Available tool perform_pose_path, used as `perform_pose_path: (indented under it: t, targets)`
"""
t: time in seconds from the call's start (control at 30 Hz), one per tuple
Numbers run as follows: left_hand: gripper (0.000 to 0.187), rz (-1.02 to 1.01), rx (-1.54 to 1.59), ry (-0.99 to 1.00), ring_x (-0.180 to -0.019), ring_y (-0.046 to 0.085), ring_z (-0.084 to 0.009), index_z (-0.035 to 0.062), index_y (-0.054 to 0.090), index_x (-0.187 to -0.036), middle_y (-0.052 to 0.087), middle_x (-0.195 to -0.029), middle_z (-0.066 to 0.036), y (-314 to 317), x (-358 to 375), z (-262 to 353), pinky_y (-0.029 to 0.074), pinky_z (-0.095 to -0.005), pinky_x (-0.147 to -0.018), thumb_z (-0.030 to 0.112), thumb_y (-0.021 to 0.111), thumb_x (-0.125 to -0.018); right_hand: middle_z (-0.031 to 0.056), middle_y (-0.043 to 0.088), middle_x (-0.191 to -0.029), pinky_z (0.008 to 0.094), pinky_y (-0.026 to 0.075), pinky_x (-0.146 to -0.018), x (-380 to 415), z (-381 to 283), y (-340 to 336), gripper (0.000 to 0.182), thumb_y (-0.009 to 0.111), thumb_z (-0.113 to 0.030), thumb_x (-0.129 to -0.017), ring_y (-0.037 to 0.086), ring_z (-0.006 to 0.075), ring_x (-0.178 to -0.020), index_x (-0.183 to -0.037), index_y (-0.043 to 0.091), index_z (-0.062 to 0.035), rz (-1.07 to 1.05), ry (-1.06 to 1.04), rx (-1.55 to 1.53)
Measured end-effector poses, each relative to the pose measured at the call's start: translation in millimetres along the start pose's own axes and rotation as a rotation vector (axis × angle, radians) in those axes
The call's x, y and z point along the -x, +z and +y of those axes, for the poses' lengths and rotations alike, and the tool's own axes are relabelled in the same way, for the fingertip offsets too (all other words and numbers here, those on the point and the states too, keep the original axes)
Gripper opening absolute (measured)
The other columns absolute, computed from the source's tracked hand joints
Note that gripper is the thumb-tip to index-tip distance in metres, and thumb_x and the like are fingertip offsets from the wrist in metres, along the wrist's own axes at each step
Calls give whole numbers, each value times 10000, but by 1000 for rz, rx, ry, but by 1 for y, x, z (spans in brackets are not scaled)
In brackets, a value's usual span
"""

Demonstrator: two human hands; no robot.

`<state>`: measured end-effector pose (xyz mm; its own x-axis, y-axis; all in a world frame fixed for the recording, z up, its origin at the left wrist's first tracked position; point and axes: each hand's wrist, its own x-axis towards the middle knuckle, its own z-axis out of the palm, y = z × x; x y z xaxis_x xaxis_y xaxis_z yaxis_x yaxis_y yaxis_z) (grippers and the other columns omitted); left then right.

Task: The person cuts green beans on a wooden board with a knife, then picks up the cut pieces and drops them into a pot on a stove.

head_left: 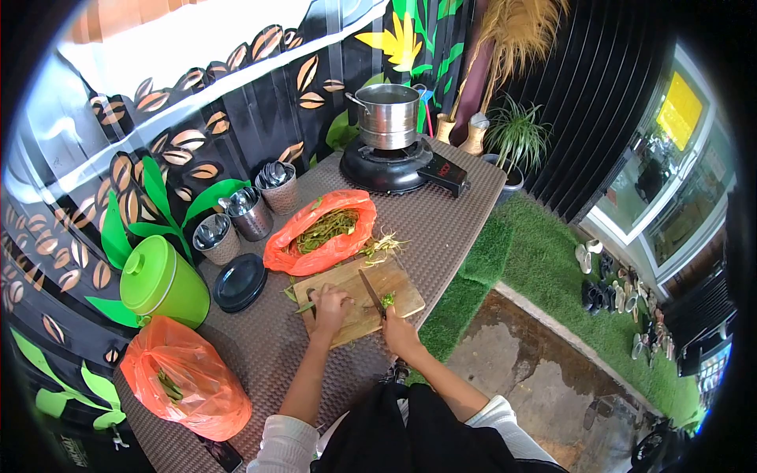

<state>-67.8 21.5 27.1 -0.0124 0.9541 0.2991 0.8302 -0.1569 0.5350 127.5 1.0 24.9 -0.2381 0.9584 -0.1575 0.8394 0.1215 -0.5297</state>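
Observation:
A wooden cutting board (359, 322) lies on the brown woven-pattern table. My right hand (400, 334) is closed round the handle of a knife (371, 290), its blade pointing up and left over the board. Small green pieces (388, 299) lie beside the blade. On the board's left part rests my left hand (330, 306), fingers bent over dark green stalks that are mostly hidden beneath them. Just behind the board an open orange plastic bag (276, 254) holds green beans or stalks (327, 229). Pale trimmed ends (384, 246) lie at the bag's right side.
A steel pot (388, 122) stands on a black stove (382, 168) at the back. Left of the bag are cutlery holders (252, 219), dark plates (240, 282), a green canister (164, 280) and a second orange bag (189, 386). The table's right edge (465, 244) borders green turf.

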Motion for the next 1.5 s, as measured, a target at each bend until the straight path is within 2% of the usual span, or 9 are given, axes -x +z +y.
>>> perform_pose_path:
  t: [0.07, 0.2, 0.5, 0.63, 0.83, 0.9, 1.13, 1.33, 1.5]
  targets:
    - [97, 98, 67, 170, -950, 553, -273, 51, 699, -802, 664, -842, -73, 17, 2, 0, 394, -383, -843, 131, 677, -751, 302, 628, -826, 548, 489, -692, -4, 3, -8, 279, 444, -199, -944, 620, 471, -801, -1098, 389, 27, -37, -41, -3]
    - [114, -62, 234, 126, -886, 574, -281, 46, 700, -816, 666, -839, -88, 35, 10, 12, 427, -386, -818, 146, 684, -764, 304, 625, -830, 545, 483, -696, -8, 10, -23, 284, 449, -195, -938, 617, 467, -808, -1076, 395, 47, -67, -125, 1]
    - [93, 119, 217, 95, -872, 570, -272, 51, 701, -841, 663, -850, -88, 50, 25, 20, 422, -379, -829, 123, 671, -789, 276, 647, -810, 510, 528, -647, 10, -9, -19, 241, 468, -136, -907, 651, 439, -772, -1067, 403, 32, -82, -64, 116]
    - [87, 163, 195, 96, -885, 551, -277, 44, 692, -853, 638, -865, -91, 55, 28, 19, 416, -386, -827, 105, 658, -804, 232, 659, -759, 480, 551, -605, 6, -10, 10, 199, 453, -102, -893, 671, 399, -704, -1063, 400, -13, 70, -10, 173]
    - [97, 164, 236, 81, -893, 544, -282, 41, 684, -887, 627, -882, -92, 58, 29, 18, 409, -386, -834, 92, 642, -816, 232, 662, -758, 469, 553, -612, -15, -5, -4, 155, 451, -113, -896, 679, 389, -719, -1018, 397, -34, 35, -93, 116]
    - [98, 167, 228, 63, -891, 544, -282, 43, 683, -892, 628, -881, -91, 56, 31, 19, 410, -385, -835, 89, 641, -816, 256, 641, -732, 512, 532, -637, -10, -5, -5, 198, 440, -143, -911, 658, 426, -727, -1049, 387, -11, -6, -70, 62]
    - [107, 213, 134, 149, -875, 550, -274, 43, 690, -892, 625, -874, -82, 44, 34, 29, 418, -381, -823, 92, 651, -805, 252, 642, -749, 540, 508, -629, -9, -10, 12, 226, 432, -200, -941, 643, 443, -729, -1044, 380, -7, 16, -14, 95]
    - [122, 247, 186, 150, -865, 563, -274, 37, 692, -905, 629, -850, -85, 52, 36, 22, 423, -385, -816, 70, 660, -791, 251, 633, -720, 547, 502, -627, -18, -2, -1, 236, 441, -206, -942, 637, 454, -715, -1041, 380, -1, -2, -120, 28]
    - [158, 263, 188, 137, -850, 573, -273, 39, 665, -956, 636, -827, -83, 48, 35, 25, 423, -378, -823, 59, 658, -799, 279, 632, -771, 540, 503, -645, 1, -16, 12, 274, 435, -234, -955, 642, 446, -770, -1053, 373, 14, -15, 17, 122]
